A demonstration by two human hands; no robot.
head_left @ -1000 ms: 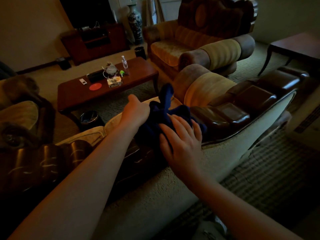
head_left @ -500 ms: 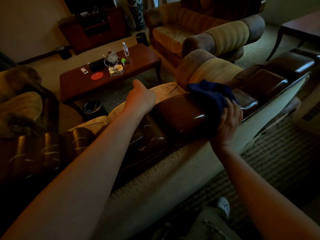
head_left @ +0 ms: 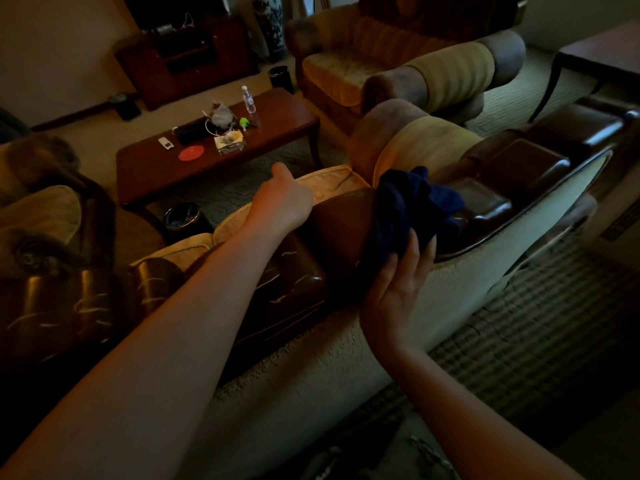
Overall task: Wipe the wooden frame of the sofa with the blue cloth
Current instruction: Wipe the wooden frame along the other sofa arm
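Observation:
The sofa's carved, glossy dark wooden frame (head_left: 519,161) runs along the top of its back, from lower left to upper right. A bunched dark blue cloth (head_left: 412,206) lies on the raised middle crest of that frame. My right hand (head_left: 398,289) grips the cloth from the near side, fingers curled up into its folds. My left hand (head_left: 284,199) reaches over the crest's left side, thumb up; its fingers are hidden behind the wood.
Beyond the sofa stands a wooden coffee table (head_left: 277,109) with a bottle, a red disc and small clutter. A black bin (head_left: 183,220) sits by it. An armchair (head_left: 398,64) is behind, a side table (head_left: 602,53) at far right. Carpet lies right of the sofa back.
My right hand took the cloth from the left hand and carried it right along the frame. It has since drawn it back left a little. The left hand stays over the crest.

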